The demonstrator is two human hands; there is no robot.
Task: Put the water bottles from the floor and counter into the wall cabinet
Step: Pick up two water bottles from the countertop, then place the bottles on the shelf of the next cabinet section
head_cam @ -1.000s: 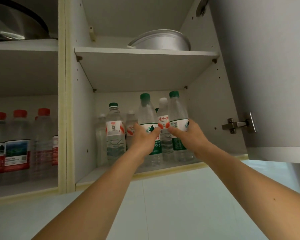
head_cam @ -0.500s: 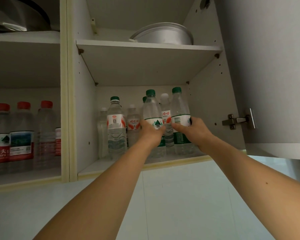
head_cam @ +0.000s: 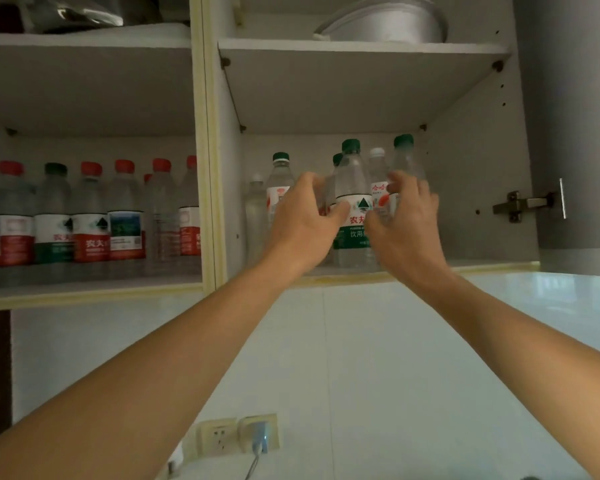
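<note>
The green-capped water bottle [head_cam: 352,206] stands upright at the front edge of the lower shelf [head_cam: 482,266] in the right compartment of the wall cabinet [head_cam: 208,140], between both hands. The left hand [head_cam: 303,225] sits at the bottle's left side, fingers loosely curved and thumb lying on the white band of the label; its grip looks slack rather than clamped, though the far side of the fingers is hidden. The right hand [head_cam: 404,220] is just beside the bottle on the right, fingers spread and gently bent in front of a second green-capped bottle [head_cam: 404,157] near the shelf's right end; whether those fingers touch it cannot be told.

Behind and to the left stand more bottles, among them a white-capped bottle [head_cam: 376,168] with a red label and a green-capped bottle with a red label [head_cam: 280,174].

In the left compartment a row of red-capped bottles [head_cam: 125,209] lines the lower shelf. A metal bowl [head_cam: 385,22] rests on the upper shelf on the right. The cabinet door [head_cam: 575,116] stands open at the right, held by its hinge [head_cam: 523,204]. Below, on the tiled wall, is a socket [head_cam: 219,436] with a charger [head_cam: 260,438] plugged in beside it.
</note>
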